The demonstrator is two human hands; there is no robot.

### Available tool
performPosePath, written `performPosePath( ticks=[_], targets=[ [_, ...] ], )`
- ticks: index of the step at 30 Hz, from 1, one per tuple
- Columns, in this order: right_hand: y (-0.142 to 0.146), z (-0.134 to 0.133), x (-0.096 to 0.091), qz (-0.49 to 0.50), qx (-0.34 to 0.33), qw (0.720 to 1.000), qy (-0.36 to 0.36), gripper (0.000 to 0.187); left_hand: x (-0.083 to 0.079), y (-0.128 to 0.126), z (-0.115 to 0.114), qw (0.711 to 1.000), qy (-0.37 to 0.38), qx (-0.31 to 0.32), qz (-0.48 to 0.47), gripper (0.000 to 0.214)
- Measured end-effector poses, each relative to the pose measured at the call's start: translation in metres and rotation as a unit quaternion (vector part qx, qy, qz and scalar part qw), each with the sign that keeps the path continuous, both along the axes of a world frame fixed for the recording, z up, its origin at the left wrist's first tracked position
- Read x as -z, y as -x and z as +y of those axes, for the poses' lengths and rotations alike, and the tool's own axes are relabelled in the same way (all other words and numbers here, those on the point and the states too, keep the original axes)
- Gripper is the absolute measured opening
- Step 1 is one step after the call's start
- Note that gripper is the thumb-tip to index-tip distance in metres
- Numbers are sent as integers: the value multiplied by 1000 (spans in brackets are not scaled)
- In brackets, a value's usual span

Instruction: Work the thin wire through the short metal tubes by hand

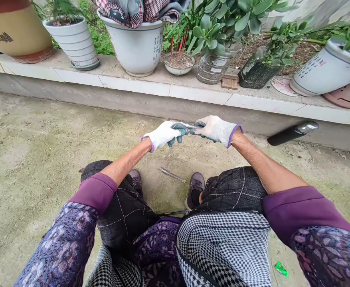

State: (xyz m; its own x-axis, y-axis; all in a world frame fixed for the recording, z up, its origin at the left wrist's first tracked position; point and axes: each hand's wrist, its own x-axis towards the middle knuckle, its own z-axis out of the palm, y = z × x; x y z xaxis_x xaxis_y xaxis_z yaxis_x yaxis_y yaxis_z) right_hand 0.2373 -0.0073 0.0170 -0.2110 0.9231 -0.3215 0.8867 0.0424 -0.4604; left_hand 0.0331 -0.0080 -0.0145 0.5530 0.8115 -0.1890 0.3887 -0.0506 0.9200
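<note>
Both hands wear white knit gloves with dark green coated palms and purple cuffs. My left hand [166, 133] pinches one end of a slim, shiny, silvery piece [189, 125], thumb on top and fingers curled beneath. Around its other end closes my right hand [217, 129], so only the short middle stretch shows between the gloves. What exactly this piece is, I cannot make out. A similar slim, silvery stick [172, 174] lies on the concrete below the hands, between the shoes.
A tiled ledge [139, 85] runs ahead with several potted plants, a cloth-filled white pot [133, 46], and a small brush [230, 81]. A black flask [293, 132] leans against the ledge wall at right. One green wrapper [281, 268] lies on the ground at lower right.
</note>
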Motion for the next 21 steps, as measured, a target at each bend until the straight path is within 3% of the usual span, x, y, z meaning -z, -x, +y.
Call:
performPosePath(
  ticks=[5, 9, 13, 17, 21],
  targets=[
    [1, -13, -11, 186, 87, 978, 45, 34, 11, 0, 4, 998, 33, -9, -51, 24],
    [2, -22, -17, 326, 40, 938, 116, 37, 8, 1, 5, 999, 17, -11, -40, 20],
    [1, -24, -17, 259, -30, 943, 208, 38, 3, 3, 8, 999, -27, 15, -18, 22],
    [0, -23, -12, 160, -108, 952, 238, 29, 9, 5, 13, 996, -71, 56, 17, 25],
    [-1, -19, 1, 98, -79, 970, 210, 20, 12, 5, 11, 993, -62, 70, 68, 26]
  ],
)
